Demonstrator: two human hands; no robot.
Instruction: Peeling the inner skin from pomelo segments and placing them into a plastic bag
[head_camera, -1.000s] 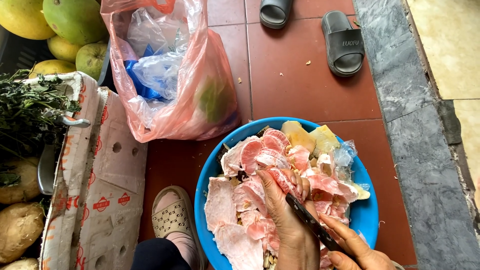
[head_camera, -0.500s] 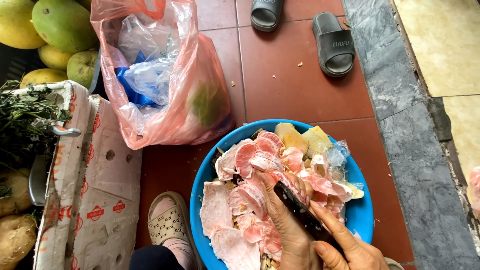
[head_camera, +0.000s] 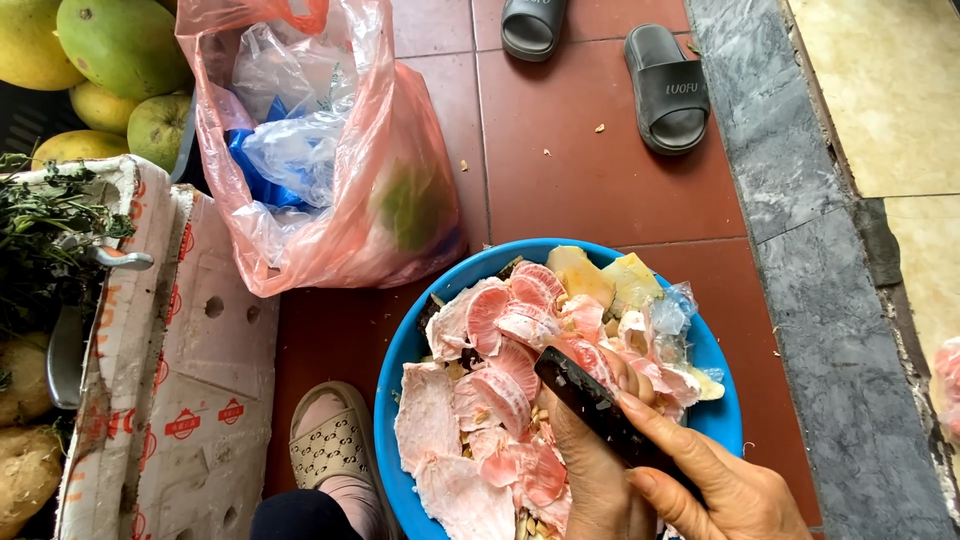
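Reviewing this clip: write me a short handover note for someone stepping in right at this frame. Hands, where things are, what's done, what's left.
Right hand: grips a dark knife, blade over the basin.
Left hand: pressed against a pink fruit piece under the blade, knuckles up.
Blue basin on the red tile floor holds pink peel scraps, peeled segments and yellowish rind.
Pink plastic bag stands behind it; whole green fruits top left.
Done: much fruit already peeled.
Left: the piece in hand.
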